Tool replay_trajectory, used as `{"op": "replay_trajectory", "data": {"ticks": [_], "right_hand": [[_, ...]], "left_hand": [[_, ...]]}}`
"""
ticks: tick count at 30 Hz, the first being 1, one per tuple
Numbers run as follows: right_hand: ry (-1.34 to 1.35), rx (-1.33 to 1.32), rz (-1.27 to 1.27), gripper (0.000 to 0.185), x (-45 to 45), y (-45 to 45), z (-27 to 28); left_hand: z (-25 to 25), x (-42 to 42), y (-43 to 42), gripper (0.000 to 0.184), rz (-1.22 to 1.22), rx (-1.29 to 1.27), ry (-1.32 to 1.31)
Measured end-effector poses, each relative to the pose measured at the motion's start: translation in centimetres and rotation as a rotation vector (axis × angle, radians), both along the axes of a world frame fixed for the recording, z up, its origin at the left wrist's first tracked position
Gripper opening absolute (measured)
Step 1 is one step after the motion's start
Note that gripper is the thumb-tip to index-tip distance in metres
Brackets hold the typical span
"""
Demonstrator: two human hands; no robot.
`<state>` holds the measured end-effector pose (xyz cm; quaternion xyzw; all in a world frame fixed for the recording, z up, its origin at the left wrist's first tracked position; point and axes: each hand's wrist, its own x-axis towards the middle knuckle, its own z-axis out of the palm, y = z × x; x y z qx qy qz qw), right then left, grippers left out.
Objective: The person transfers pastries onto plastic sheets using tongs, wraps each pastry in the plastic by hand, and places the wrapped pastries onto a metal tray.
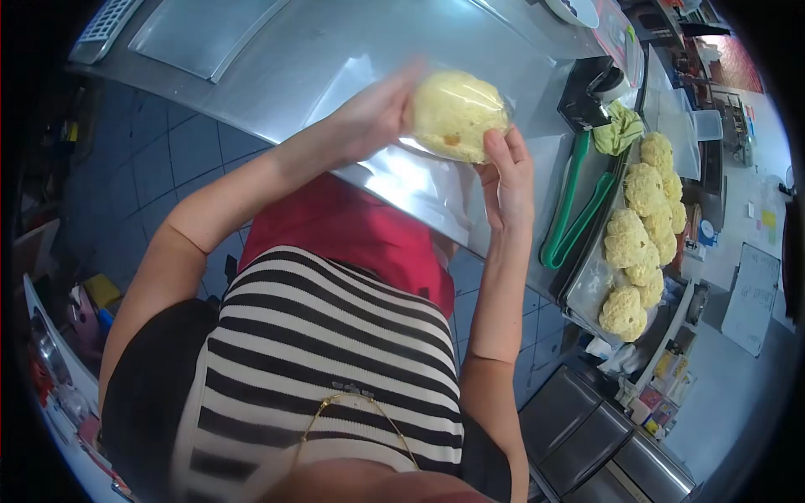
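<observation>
Above the steel table's near edge, my two hands hold a pale yellow, bumpy bun (457, 113) in clear, shiny plastic. My left hand (392, 105) grips its left end; the fingertips are blurred and partly hidden. At the lower right end, my right hand (508, 172) pinches the wrapped bun between thumb and fingers. A small orange-brown spot shows on its underside. To the right of my right hand lie green tongs (577, 205), beside a metal tray (587, 289) bearing several similar buns (644, 189).
The steel table (277, 101) stretches out in front of me, with a flat metal sheet (197, 33) at the left and a white plastic basket (105, 21) beyond it. A black box (583, 88) and a crumpled green cloth (619, 130) are near the tongs. A white bowl (579, 12) stands at the back.
</observation>
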<state>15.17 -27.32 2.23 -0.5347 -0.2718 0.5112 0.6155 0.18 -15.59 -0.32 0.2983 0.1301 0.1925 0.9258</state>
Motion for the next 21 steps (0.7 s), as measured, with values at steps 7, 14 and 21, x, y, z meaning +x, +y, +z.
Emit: {"op": "replay_trajectory", "data": {"ticks": [7, 14, 21], "right_hand": [[-0.496, 0.050, 0.006, 0.041, 0.0, 1.7, 2.9], [-1.589, 0.489, 0.039, 0.043, 0.2, 3.4, 0.0], [-1.665, 0.434, 0.115, 0.039, -0.9, 0.6, -1.7]], "left_hand": [[-0.8, 0.7, 3.9, 0.065, -0.059, 0.051, -0.029], [2.0, 2.0, 9.2, 0.061, -0.111, 1.410, 0.230], [0.1, 1.6, 6.5, 0.055, -0.129, 1.697, 0.113]]}}
